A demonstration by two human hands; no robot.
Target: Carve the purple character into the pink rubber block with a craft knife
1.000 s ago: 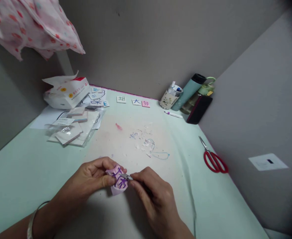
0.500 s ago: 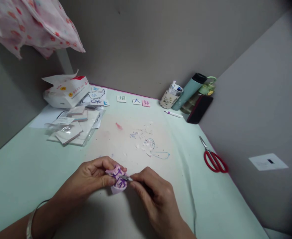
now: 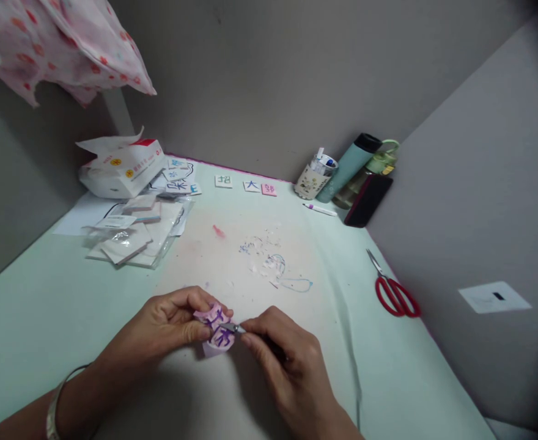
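Note:
Between the thumb and fingers of my left hand [image 3: 175, 321] is a small pink carving block [image 3: 220, 345] with purple strokes drawn on its face and rough, cut edges. My right hand [image 3: 291, 360] grips a craft knife [image 3: 233, 328] much like a pen. Its metal blade tip touches the block's marked face, pointing left. Most of the knife's handle is hidden inside my right hand. Both hands are held close together over the pale work mat [image 3: 195, 256] at the near side of the table.
Carving shavings [image 3: 269, 256] lie on the mat. Behind stand several small lettered blocks [image 3: 224, 181], a pen cup [image 3: 315, 177], a bottle [image 3: 349, 168] and a phone [image 3: 368, 201]. Red-handled scissors [image 3: 395, 293] rest at right. Bagged blocks [image 3: 136, 238] and a tissue box [image 3: 125, 168] occupy the left.
Hardly anything differs. Both hands keep their hold, and the knife tip stays on the pink block with at most a tiny shift.

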